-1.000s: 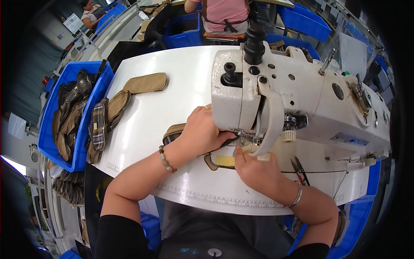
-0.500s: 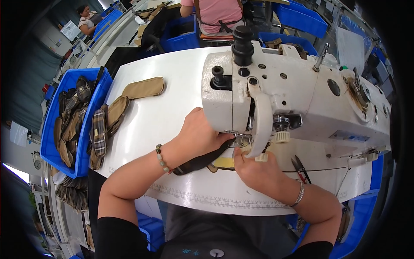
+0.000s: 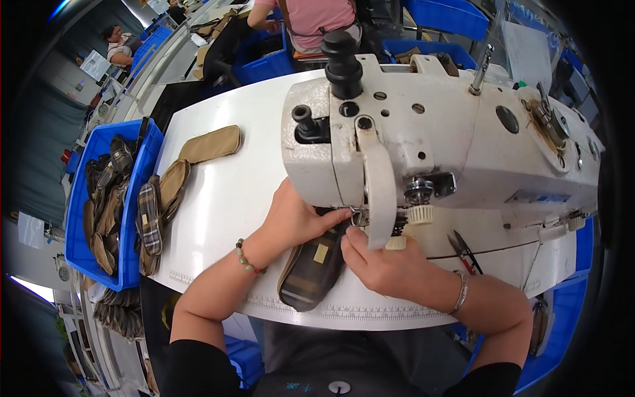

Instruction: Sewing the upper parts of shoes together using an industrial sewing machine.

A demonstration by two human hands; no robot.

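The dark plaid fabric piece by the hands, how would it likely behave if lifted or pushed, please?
The dark plaid fabric piece would probably flex, being cloth, though its thick-looking edge may lend some body. It seems unlikely to roll, lying on its broad side. Pushed, it might slide easily over the glossy white tabletop.

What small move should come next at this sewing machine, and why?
Probably guide the dark striped piece slightly farther beneath the sewing machine: its far end lies there, and the left hand and right hand are both at that end.
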